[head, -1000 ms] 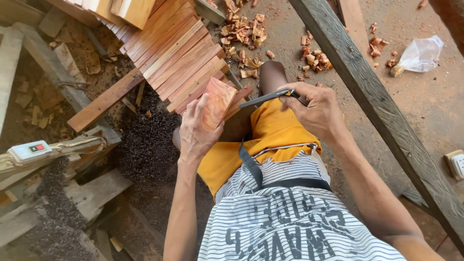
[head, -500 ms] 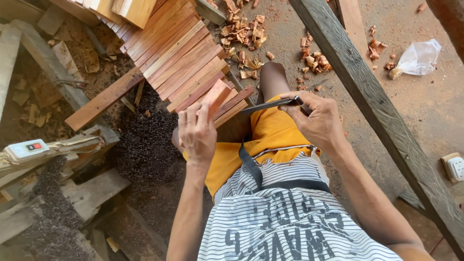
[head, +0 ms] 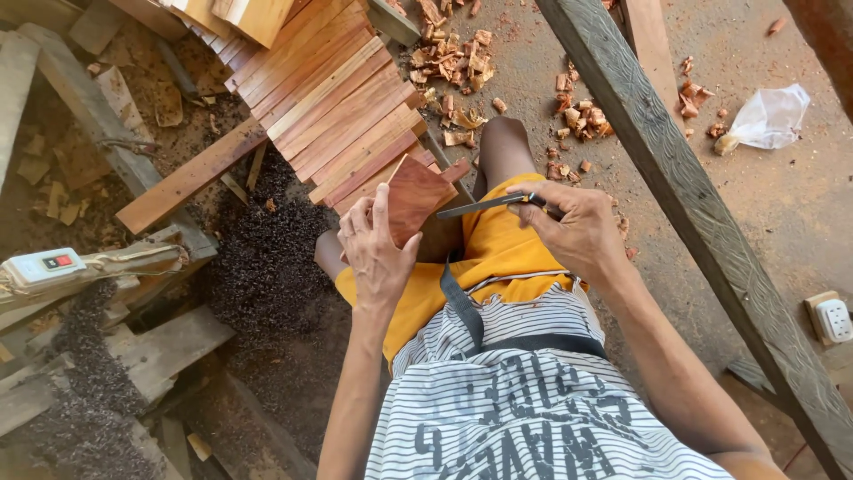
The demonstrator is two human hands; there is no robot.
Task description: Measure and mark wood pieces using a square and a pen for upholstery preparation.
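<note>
The wooden block [head: 416, 197] is reddish, smooth and matt. The knife blade [head: 484, 205] is dull grey metal. The stacked wooden slats [head: 342, 98] look planed, the beam [head: 684, 178] rough and weathered, the bag [head: 771, 116] thin clear plastic.

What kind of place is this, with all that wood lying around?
Probably a small woodworking shop. Cut boards are stacked on the ground beside wood chips and dark shavings. The left hand holds a wood block, the right hand a blade.

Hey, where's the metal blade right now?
In the head view the metal blade is near centre, held in the right hand over the yellow shorts, its tip just right of the reddish wood block.
</note>
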